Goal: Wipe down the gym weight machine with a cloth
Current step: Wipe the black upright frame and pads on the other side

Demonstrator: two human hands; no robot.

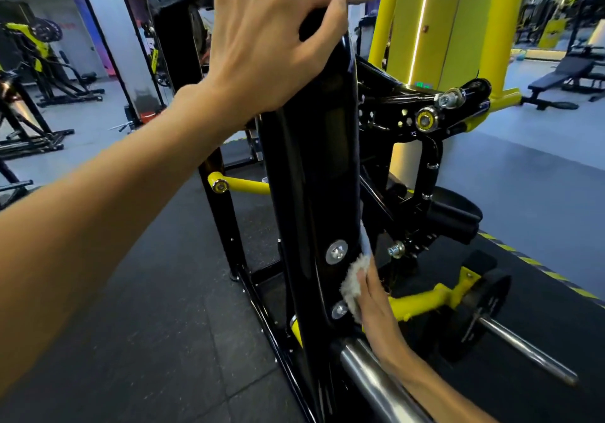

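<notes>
Head view looks down a tall black upright [314, 160] of the weight machine, whose long axis runs from about 12 o'clock at the top of the frame to 6 o'clock near the floor. The left hand [278, 39] sits at the upper end, fingers curled over the top edge and thumb round the side, gripping the upright as a brace. The right hand [373, 295] is low, at roughly 5 o'clock from the left one, with its fingers laid fairly straight and pressing one white fluffy cloth [352, 286] flat against the right-hand edge of the same upright. The cloth lies between two round bolts, an upper bolt [336, 251] at its 11 o'clock and a lower bolt [339, 310] at its 7 o'clock, touching or nearly touching the lower one. I judge the wipe is under way on the lower stretch, and the coming stroke turns on that long axis: the remaining black surface lies toward 12 o'clock from the right hand, which is the nearer one to it, so the cloth would travel up along the edge toward the bracing hand. Counted: two hands, one cloth, two bolts on this face, one chrome bar [376, 380] just below the right wrist, one black weight plate [478, 311] at 3 o'clock of the cloth
</notes>
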